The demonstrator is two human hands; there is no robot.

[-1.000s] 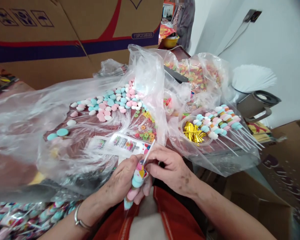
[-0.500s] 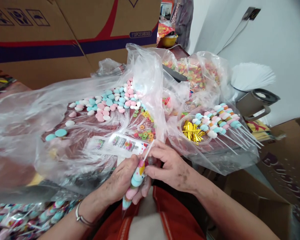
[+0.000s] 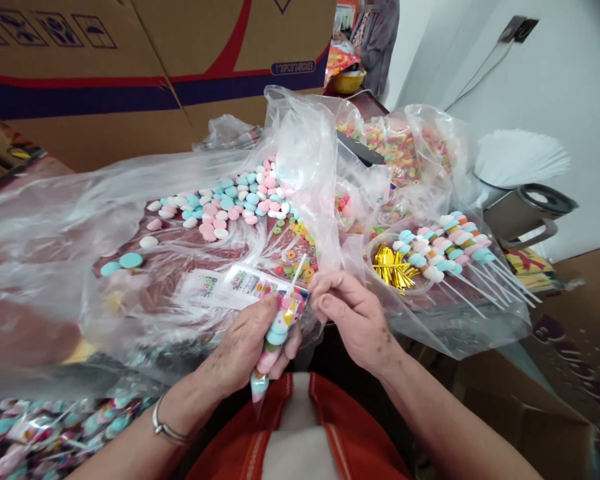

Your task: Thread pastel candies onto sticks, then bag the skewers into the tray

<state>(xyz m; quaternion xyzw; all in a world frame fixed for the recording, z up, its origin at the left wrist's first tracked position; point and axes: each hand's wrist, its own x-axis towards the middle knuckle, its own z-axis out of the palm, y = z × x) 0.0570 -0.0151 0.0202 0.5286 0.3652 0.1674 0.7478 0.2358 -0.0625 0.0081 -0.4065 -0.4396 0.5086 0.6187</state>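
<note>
My left hand (image 3: 245, 347) is closed around a candy skewer (image 3: 275, 333) of pink, blue and white pieces inside a printed clear wrapper, its white stick pointing up. My right hand (image 3: 353, 313) pinches the wrapper's open top beside the stick. Both hands hover over my lap, at the near edge of the table. Just behind them lie printed wrappers (image 3: 240, 283) and loose ring candies (image 3: 293, 263).
Loose pastel disc candies (image 3: 230, 200) lie on a big clear plastic sheet (image 3: 45, 227). At right, several finished skewers (image 3: 445, 247) rest by a tub of gold twist ties (image 3: 393, 267). Cardboard boxes (image 3: 130, 67) stand behind. Wrapped skewers (image 3: 25, 433) pile at lower left. A person (image 3: 375, 33) stands far back.
My right hand has shifted from gripping the stick base to pinching the wrapper top, a little higher and to the right. The skewer stays in my left hand.
</note>
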